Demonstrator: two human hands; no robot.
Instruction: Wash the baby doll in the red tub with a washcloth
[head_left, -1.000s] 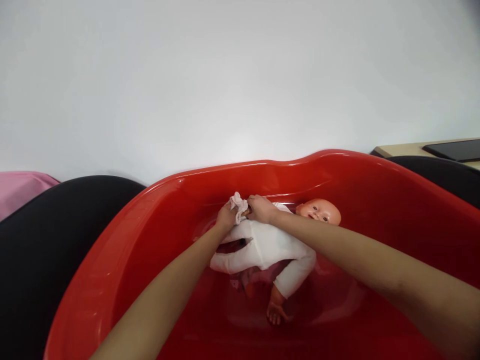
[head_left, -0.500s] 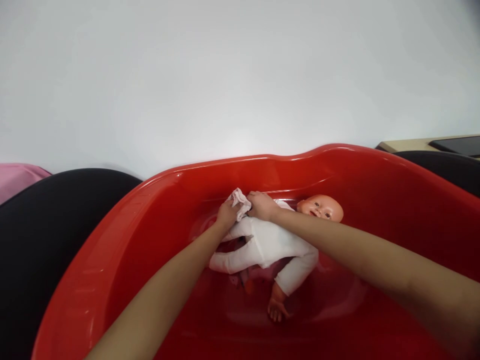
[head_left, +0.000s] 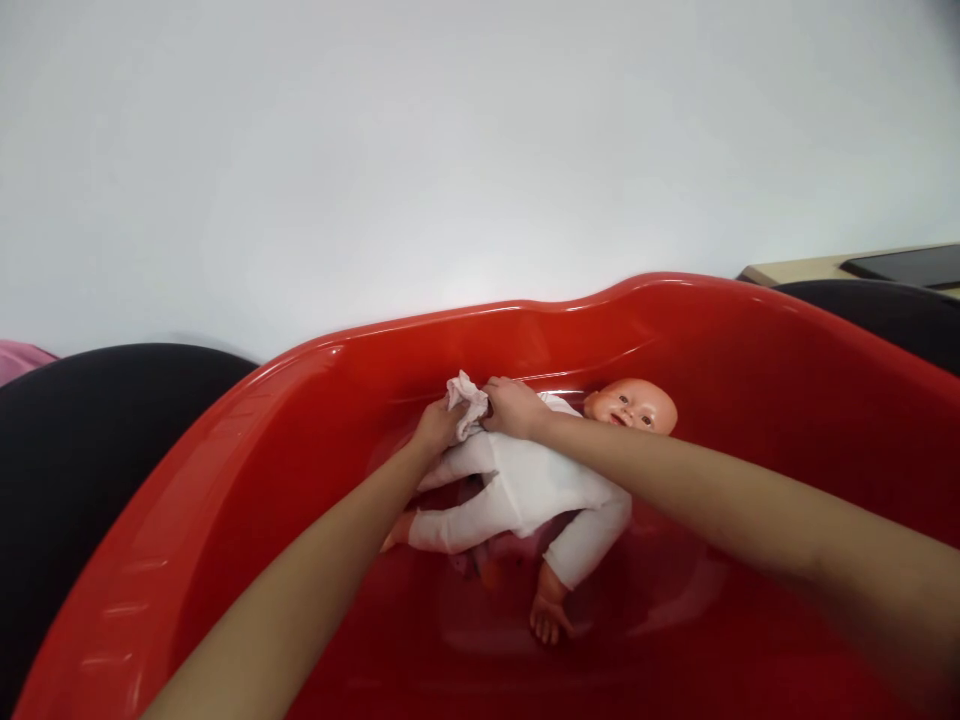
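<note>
At nine o'clock lies a black cushion [head_left: 90, 450], outside the red tub [head_left: 247, 420] that fills my view. My left hand [head_left: 433, 428] reaches in toward twelve o'clock, fingers closed on a small crumpled white cloth [head_left: 465, 398], touching the doll's raised leg. My right hand [head_left: 514, 408] meets it from three o'clock, fingers curled around that same leg and the cloth's edge. The baby doll [head_left: 540, 485] lies on the tub floor in a white suit, head toward two o'clock, one bare hand at six. I judge I am mid-wipe on the leg; next calls for a steady hold with my right while the cloth rubs along the limb.
</note>
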